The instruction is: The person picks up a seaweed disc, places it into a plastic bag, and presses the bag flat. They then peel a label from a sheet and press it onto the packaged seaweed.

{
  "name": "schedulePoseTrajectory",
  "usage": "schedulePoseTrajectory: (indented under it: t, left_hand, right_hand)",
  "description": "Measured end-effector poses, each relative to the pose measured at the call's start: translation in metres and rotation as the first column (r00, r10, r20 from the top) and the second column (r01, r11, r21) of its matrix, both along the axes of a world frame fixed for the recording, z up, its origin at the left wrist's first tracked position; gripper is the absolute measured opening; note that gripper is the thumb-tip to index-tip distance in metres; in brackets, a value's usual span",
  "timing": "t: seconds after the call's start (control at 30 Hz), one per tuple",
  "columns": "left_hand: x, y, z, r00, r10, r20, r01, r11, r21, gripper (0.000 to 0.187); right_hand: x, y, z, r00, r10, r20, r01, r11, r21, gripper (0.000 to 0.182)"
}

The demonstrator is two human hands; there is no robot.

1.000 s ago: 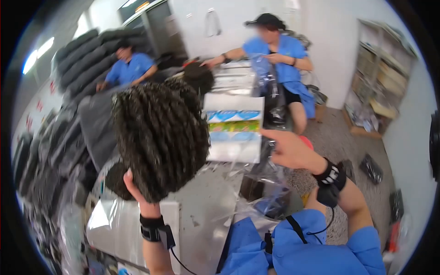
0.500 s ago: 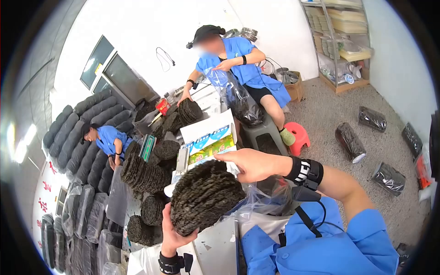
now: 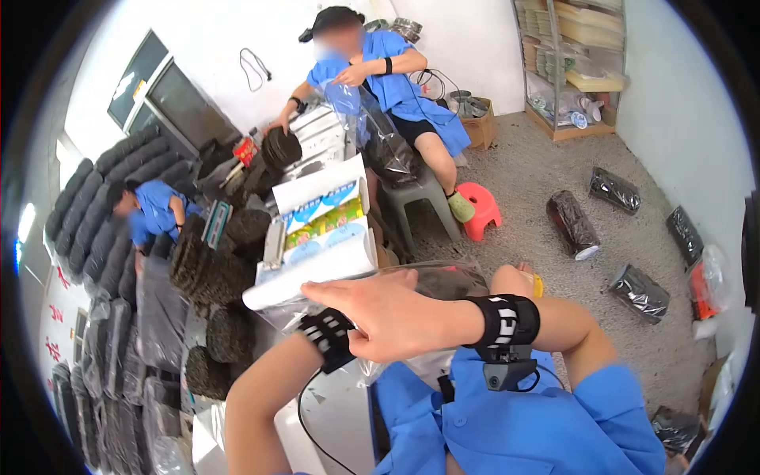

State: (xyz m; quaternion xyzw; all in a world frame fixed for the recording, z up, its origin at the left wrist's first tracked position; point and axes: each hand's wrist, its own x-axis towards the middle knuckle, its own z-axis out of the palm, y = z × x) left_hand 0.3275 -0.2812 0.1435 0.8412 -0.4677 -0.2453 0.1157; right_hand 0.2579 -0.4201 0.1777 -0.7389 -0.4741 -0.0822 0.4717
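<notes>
The stack of dark discs I held up half a second ago is now inside the clear plastic bag at my lap. My right hand grips the bag's rim. My left hand is hidden behind it; grip undeterminable. Carton lies just beyond.

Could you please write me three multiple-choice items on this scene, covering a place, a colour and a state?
1. Where is the red stool? A on the floor B on the shelf C on the table
2. What colour is the band by the right hand? A white B black C yellow
3. The co-worker in the cap is: A standing B seated C lying
1 A, it stands by the co-worker's foot; 2 B, it is plainly black; 3 B, resting on a grey stool.
</notes>
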Motion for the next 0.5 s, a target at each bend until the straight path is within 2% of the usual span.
schedulePoseTrajectory:
  t: [0.07, 0.1, 0.13, 0.2, 0.23, 0.27, 0.33, 0.37, 0.43, 0.47, 0.5]
  left_hand:
    - [0.008, -0.018, -0.028, 1.0, -0.02, -0.015, 0.021, 0.997, 0.076, 0.053]
    - [0.009, -0.025, -0.039, 0.999, -0.03, -0.012, 0.031, 0.994, 0.106, 0.053]
    - [0.011, -0.032, -0.047, 0.999, -0.036, 0.0, 0.035, 0.99, 0.133, 0.053]
    - [0.016, -0.044, -0.057, 0.998, -0.054, 0.023, 0.049, 0.983, 0.177, 0.052]
    - [0.017, -0.048, -0.058, 0.997, -0.062, 0.038, 0.054, 0.979, 0.197, 0.052]
    - [0.018, -0.051, -0.06, 0.997, -0.065, 0.05, 0.053, 0.977, 0.204, 0.052]
    - [0.016, -0.047, -0.06, 0.994, -0.07, 0.088, 0.049, 0.974, 0.22, 0.051]
    - [0.014, -0.043, -0.055, 0.99, -0.06, 0.125, 0.03, 0.973, 0.227, 0.051]
    - [0.003, -0.032, -0.046, 0.98, -0.041, 0.192, -0.005, 0.972, 0.237, 0.05]
    - [-0.004, -0.027, -0.042, 0.975, -0.031, 0.218, -0.023, 0.97, 0.242, 0.05]
    - [-0.012, -0.021, -0.035, 0.969, -0.015, 0.245, -0.05, 0.965, 0.257, 0.05]
  right_hand:
    - [-0.016, -0.02, 0.017, 1.0, -0.008, -0.009, 0.009, 0.994, 0.108, 0.071]
    - [-0.022, -0.037, 0.031, 0.995, -0.027, -0.1, 0.031, 0.999, 0.045, 0.069]
    - [-0.018, -0.049, 0.029, 0.993, -0.045, -0.107, 0.05, 0.998, 0.047, 0.069]
    - [-0.011, -0.073, 0.021, 0.979, -0.202, -0.029, 0.203, 0.975, 0.085, 0.069]
    - [-0.007, -0.08, 0.02, 0.98, -0.199, -0.027, 0.201, 0.964, 0.173, 0.058]
    - [-0.002, -0.087, 0.022, 0.974, -0.22, -0.05, 0.226, 0.958, 0.18, 0.058]
    - [0.008, -0.092, 0.026, 0.97, -0.239, 0.04, 0.241, 0.97, -0.04, 0.047]
    - [0.014, -0.085, 0.025, 0.915, -0.356, 0.191, 0.355, 0.934, 0.039, 0.039]
    - [0.016, -0.077, 0.066, 0.862, -0.444, 0.245, 0.471, 0.88, -0.06, 0.045]
    - [0.027, -0.055, 0.062, 0.66, -0.55, 0.512, 0.598, 0.797, 0.086, 0.057]
    - [0.028, -0.039, 0.067, 0.641, -0.512, 0.572, 0.653, 0.755, -0.057, 0.058]
